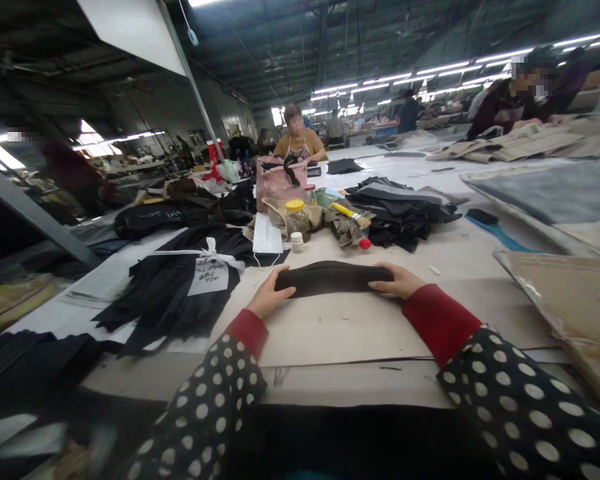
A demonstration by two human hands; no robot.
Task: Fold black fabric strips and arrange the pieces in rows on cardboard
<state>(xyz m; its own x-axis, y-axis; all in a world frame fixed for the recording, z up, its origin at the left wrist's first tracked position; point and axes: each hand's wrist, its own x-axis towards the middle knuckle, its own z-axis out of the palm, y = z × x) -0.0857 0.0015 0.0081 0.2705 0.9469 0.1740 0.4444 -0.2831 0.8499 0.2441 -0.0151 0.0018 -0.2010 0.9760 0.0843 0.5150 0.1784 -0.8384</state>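
Note:
A long black strip of fabric (330, 279), perhaps several layers thick, is stretched level between my hands just over the pale table sheet (350, 333). My left hand (274, 293) pinches its left end, thumb along the lower edge. Its right end is gripped by my right hand (397, 280), with the thumb in front and the fingers behind. To the left of the strip lies a bundle of black cut pieces (160, 293), tied with a white band and bearing a handwritten paper tag (209, 276).
Beyond the strip stand a yellow-lidded jar (296, 220), a small white bottle (297, 242), a face mask (267, 235) and a yellow-handled brush (350, 214). Black pieces (400, 207) are heaped behind them. A board (570, 293) lies at right. A co-worker (300, 137) sits across the table.

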